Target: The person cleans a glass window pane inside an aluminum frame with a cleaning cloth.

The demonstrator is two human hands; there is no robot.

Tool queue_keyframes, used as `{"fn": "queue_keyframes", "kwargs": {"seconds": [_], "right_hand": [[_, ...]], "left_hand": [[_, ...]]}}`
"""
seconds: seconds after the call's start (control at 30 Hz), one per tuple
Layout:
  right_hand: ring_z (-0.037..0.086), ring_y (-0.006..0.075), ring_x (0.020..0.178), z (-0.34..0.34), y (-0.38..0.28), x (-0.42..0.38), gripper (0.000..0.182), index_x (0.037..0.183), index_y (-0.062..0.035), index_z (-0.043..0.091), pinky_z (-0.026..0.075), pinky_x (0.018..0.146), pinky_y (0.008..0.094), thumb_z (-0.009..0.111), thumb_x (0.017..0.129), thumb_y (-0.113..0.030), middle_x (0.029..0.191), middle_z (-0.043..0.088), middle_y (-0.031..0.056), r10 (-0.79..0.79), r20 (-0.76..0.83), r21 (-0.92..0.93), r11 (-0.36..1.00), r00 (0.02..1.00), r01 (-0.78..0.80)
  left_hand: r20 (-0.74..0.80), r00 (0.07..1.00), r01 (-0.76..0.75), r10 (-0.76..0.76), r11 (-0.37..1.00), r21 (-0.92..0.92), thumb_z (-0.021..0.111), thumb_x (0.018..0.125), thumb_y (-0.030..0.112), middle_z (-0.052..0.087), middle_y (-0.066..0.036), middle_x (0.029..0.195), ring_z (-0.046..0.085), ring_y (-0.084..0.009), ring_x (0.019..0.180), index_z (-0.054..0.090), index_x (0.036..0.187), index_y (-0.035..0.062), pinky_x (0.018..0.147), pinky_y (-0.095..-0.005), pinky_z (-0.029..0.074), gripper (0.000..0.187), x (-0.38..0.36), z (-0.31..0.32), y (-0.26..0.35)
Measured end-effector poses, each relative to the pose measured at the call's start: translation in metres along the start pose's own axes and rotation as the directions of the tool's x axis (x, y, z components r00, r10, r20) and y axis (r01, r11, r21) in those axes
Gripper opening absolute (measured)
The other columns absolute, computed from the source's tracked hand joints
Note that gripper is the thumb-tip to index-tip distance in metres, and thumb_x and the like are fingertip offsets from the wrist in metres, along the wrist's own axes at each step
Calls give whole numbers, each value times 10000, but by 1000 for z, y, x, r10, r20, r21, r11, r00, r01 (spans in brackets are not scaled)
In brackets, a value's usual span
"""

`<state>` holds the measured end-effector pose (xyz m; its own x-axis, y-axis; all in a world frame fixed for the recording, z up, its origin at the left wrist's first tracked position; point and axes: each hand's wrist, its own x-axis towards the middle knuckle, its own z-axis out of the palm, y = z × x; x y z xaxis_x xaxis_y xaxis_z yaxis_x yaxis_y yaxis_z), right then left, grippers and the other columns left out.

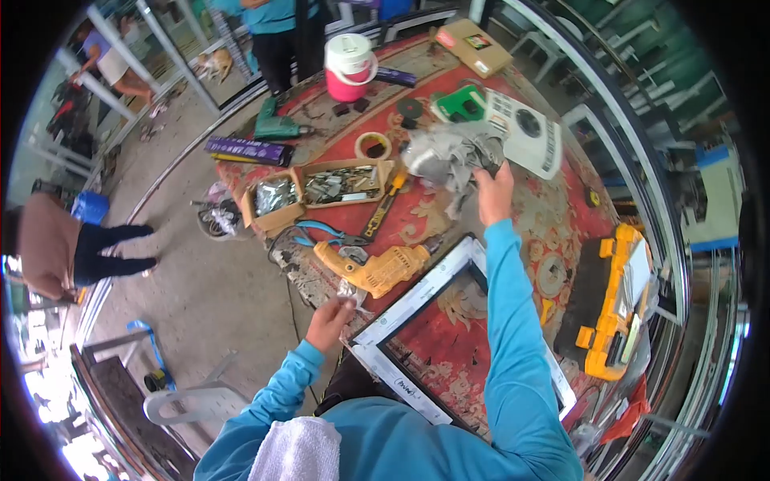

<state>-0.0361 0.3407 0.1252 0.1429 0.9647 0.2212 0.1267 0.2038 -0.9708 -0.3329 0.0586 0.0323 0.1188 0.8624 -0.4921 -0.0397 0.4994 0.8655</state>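
Observation:
My right hand (495,195) is closed on a crumpled grey cloth (453,152), which is bunched over the far middle of the table. Pinched in my left hand (327,322) is a small clear plastic bag (351,295), beside the near edge of the table; its contents are too small to make out. Just beyond that bag lies a yellow power drill (381,271), its chuck pointing right. A rectangular frame (417,301) with white protective film rests on the table in front of my body, partly hidden under my right forearm.
Cardboard boxes of metal hardware (309,164), blue-handled pliers (329,234), a tape roll (373,147) and a green drill (277,124) lie on the left side. A pink and white jug (350,68) stands at the back. An open yellow case (613,305) sits right. Several people stand around.

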Motion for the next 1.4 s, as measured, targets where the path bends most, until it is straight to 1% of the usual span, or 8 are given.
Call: {"fn": "queue_keyframes", "kwargs": {"seconds": [0.17,0.2,0.27,0.43,0.57,0.77,1.07,1.4], "right_hand": [[599,266,998,-13,-96,-107,403,1142,6,578,468,886,383,672,792,-170,1078,640,151,-40,588,-203,960,808,195],[569,318,1092,-26,-149,-124,410,1154,1,580,436,950,403,660,820,-223,1157,601,191,195,759,-363,919,621,154],[537,340,1150,-69,-137,-164,378,1135,-6,599,416,988,402,638,853,-255,1222,565,199,-202,780,-161,850,592,501],[614,254,999,-271,-160,-220,248,1065,-29,639,490,878,348,637,883,-196,1105,624,119,-47,67,-598,798,997,78],[620,147,801,-467,-120,-283,201,1005,22,634,498,718,273,632,853,-110,898,655,85,-121,-742,-400,869,660,-291],[639,300,922,-688,-11,-330,539,1078,48,604,485,820,386,729,706,-321,985,654,192,-149,-856,-452,679,494,-578],[589,362,1072,-660,-43,-311,710,1188,-14,566,457,928,426,756,643,-427,1187,603,221,-52,-883,-430,485,466,-761],[558,185,985,-630,-50,-343,499,1169,59,527,438,867,311,702,827,-260,1069,591,117,-182,-916,-280,929,357,-244]], "left_hand": [[408,830,169,379,527,-833,512,853,651,509,-112,1304,462,-350,1207,428,1352,145,930,-549,440,716,62,67,121],[357,934,267,28,610,-746,509,862,618,550,-145,1246,491,-345,1177,509,1273,128,960,-561,412,640,116,35,64],[529,848,377,28,669,-640,509,862,617,550,-146,1245,491,-345,1175,510,1272,127,960,-560,412,638,133,119,82],[651,759,368,29,805,-465,510,863,611,553,-148,1239,496,-344,1169,513,1265,122,957,-557,414,633,139,233,96],[620,782,258,68,870,-421,511,864,607,555,-150,1234,500,-343,1163,517,1260,119,955,-554,416,629,126,280,101],[556,826,120,90,936,-330,513,865,600,559,-153,1227,505,-342,1155,521,1252,113,952,-550,418,622,100,327,90],[423,892,-71,160,973,-219,515,867,590,564,-157,1216,513,-340,1144,528,1241,104,948,-543,422,613,79,343,80],[293,925,-238,243,970,-55,517,870,579,570,-161,1204,522,-338,1131,536,1228,95,943,-536,426,603,64,330,73]]}}
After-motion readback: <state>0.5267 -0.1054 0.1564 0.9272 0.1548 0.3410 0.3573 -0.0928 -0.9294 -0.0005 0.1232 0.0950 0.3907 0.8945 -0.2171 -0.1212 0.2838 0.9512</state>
